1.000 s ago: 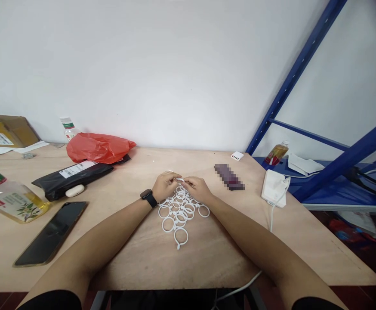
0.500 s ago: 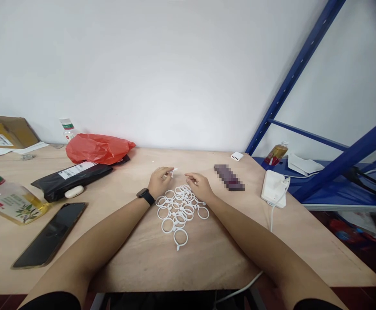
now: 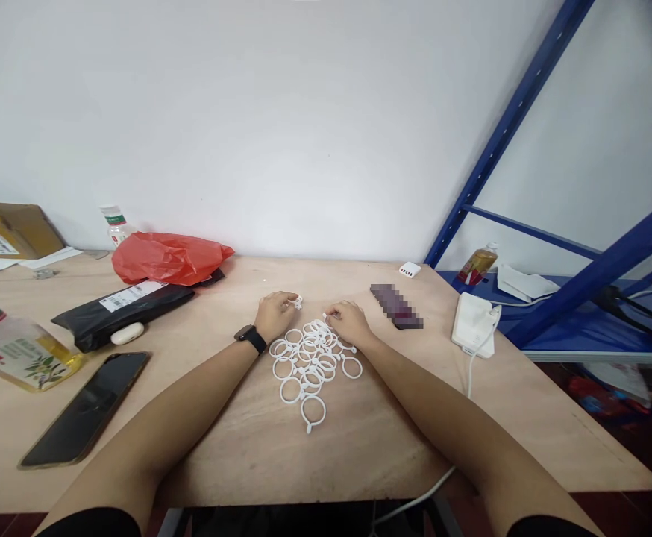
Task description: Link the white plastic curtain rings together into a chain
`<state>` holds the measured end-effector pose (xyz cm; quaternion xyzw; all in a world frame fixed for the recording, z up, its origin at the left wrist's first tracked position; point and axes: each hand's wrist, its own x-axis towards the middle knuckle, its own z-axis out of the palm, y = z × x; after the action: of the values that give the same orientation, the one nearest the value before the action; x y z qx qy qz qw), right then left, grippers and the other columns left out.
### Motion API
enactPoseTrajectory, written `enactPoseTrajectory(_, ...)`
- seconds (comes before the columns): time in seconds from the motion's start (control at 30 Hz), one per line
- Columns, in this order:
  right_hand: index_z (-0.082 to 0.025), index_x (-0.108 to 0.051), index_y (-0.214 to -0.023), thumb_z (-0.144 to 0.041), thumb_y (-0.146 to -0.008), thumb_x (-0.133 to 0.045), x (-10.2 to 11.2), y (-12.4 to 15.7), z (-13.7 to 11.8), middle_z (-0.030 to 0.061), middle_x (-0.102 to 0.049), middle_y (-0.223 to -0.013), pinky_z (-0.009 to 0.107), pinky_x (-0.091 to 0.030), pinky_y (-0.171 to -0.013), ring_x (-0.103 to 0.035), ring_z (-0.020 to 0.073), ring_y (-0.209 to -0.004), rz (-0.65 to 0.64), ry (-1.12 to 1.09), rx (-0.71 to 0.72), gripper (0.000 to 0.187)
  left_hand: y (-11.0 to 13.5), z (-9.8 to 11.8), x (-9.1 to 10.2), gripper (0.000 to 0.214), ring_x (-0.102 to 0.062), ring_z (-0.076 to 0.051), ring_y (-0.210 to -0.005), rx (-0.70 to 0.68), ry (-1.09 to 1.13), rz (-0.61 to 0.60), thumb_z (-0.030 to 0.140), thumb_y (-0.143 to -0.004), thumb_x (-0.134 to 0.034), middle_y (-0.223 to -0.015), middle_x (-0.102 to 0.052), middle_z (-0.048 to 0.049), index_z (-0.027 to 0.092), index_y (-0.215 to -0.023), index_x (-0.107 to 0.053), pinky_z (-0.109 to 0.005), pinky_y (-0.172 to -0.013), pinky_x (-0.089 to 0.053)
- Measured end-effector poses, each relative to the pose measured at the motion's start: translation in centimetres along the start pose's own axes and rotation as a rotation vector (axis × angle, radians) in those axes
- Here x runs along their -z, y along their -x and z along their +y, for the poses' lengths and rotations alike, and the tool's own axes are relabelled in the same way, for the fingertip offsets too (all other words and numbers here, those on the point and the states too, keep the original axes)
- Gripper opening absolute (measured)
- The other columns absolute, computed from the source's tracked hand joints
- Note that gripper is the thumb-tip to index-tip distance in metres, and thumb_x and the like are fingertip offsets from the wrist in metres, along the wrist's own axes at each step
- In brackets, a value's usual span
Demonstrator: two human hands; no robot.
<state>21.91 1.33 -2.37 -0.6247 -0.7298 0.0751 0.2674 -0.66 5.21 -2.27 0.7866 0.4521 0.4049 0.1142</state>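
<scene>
A loose pile of white plastic curtain rings point(image 3: 313, 411), each with a small eyelet, lies on the wooden table between my forearms. My left hand point(image 3: 275, 316), a black watch on its wrist, is closed in a pinch behind the pile's left side. Small white curtain-ring parts point(image 3: 298, 303) stick out from its fingertips; how many rings it holds I cannot tell. At the far right edge of the pile, my right hand point(image 3: 348, 322) has its thumb and fingers closed on a white ring, mostly hidden by the fingers.
On the left lie a phone point(image 3: 85, 409), an oil bottle point(image 3: 21, 347), a black parcel point(image 3: 130, 309) and a red plastic bag point(image 3: 172, 257). To the right are a pixelated dark object point(image 3: 396, 306), a white charger point(image 3: 472, 326) with its cable, and blue shelving point(image 3: 533, 242).
My right hand's fingers have come together on a ring at the pile's far edge. In my left hand, more of the white ring parts shows past the fingertips.
</scene>
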Motion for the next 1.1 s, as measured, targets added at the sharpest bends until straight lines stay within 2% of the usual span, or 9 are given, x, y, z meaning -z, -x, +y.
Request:
enactPoseTrajectory(0.1,-0.022,-0.071,-0.084,-0.019,-0.081,-0.063,0.1,0.0,-0.1,0.0038,-0.070,-0.090,0.033,-0.042,-0.081,-0.060,0.0207,-0.089,0.088,-0.074,0.065,0.008,0.2,0.8,0.2,0.025,-0.066,-0.018,-0.082,-0.095,0.074,-0.033,0.020,-0.084,-0.055,-0.093,-0.074,-0.0059,0.017,-0.103,-0.071,-0.032,-0.082,-0.052)
enactPoseTrajectory(0.23,-0.021,-0.067,-0.088,-0.018,-0.085,-0.061,0.3,0.3,-0.8,0.0033,-0.070,-0.088,0.033,-0.045,-0.079,-0.060,0.0196,-0.085,0.229,-0.208,0.271,0.008,0.7,2.2,0.5,0.028,-0.066,-0.019,-0.088,-0.240,0.131,-0.142,0.026,-0.089,-0.055,-0.094,-0.073,-0.0067,0.018,-0.112,-0.069,-0.032,-0.085,-0.051)
enactPoseTrajectory(0.37,-0.023,-0.068,-0.087,-0.018,-0.087,-0.061,0.3,0.7,-1.7,0.0030,-0.071,-0.086,0.035,-0.047,-0.080,-0.062,0.0191,-0.084,0.236,-0.257,0.483,0.009,1.1,3.2,0.6,0.029,-0.067,-0.018,-0.087,-0.268,0.187,-0.200,0.026,-0.090,-0.053,-0.097,-0.074,-0.0066,0.019,-0.113,-0.069,-0.030,-0.083,-0.051)
enactPoseTrajectory(0.47,-0.024,-0.069,-0.087,-0.017,-0.087,-0.061,0.2,0.9,-1.9,0.0023,-0.072,-0.084,0.035,-0.049,-0.079,-0.063,0.0183,-0.082,0.232,-0.269,0.560,0.011,1.2,3.3,0.6,0.027,-0.068,-0.017,-0.085,-0.271,0.228,-0.230,0.023,-0.089,-0.053,-0.096,-0.075,-0.0049,0.021,-0.109,-0.072,-0.028,-0.081,-0.052)
enactPoseTrajectory(0.6,-0.025,-0.070,-0.088,-0.018,-0.088,-0.062,0.3,1.0,-2.0,0.0019,-0.073,-0.084,0.035,-0.051,-0.078,-0.065,0.0174,-0.080,0.264,-0.317,0.593,0.011,1.3,3.1,0.3,0.025,-0.068,-0.016,-0.082,-0.222,0.269,-0.185,0.025,-0.087,-0.057,-0.092,-0.075,-0.0057,0.018,-0.105,-0.072,-0.027,-0.079,-0.052)
enactPoseTrajectory(0.77,-0.024,-0.070,-0.091,-0.018,-0.088,-0.062,0.5,1.1,-2.4,0.0027,-0.074,-0.086,0.035,-0.052,-0.078,-0.066,0.0167,-0.080,0.331,-0.357,0.631,0.010,1.3,3.1,0.3,0.025,-0.068,-0.015,-0.081,-0.226,0.291,-0.182,0.023,-0.087,-0.057,-0.090,-0.075,-0.0047,0.018,-0.106,-0.072,-0.026,-0.078,-0.052)
enactPoseTrajectory(1.1,-0.026,-0.071,-0.098,-0.020,-0.091,-0.055,1.0,1.3,-2.5,0.0041,-0.074,-0.093,0.038,-0.051,-0.086,-0.066,0.0184,-0.088,0.205,-0.333,0.535,0.018,1.1,3.2,0.5,0.022,-0.069,-0.017,-0.084,-0.156,0.320,-0.138,0.027,-0.087,-0.057,-0.094,-0.076,-0.0053,0.018,-0.099,-0.074,-0.027,-0.078,-0.054)
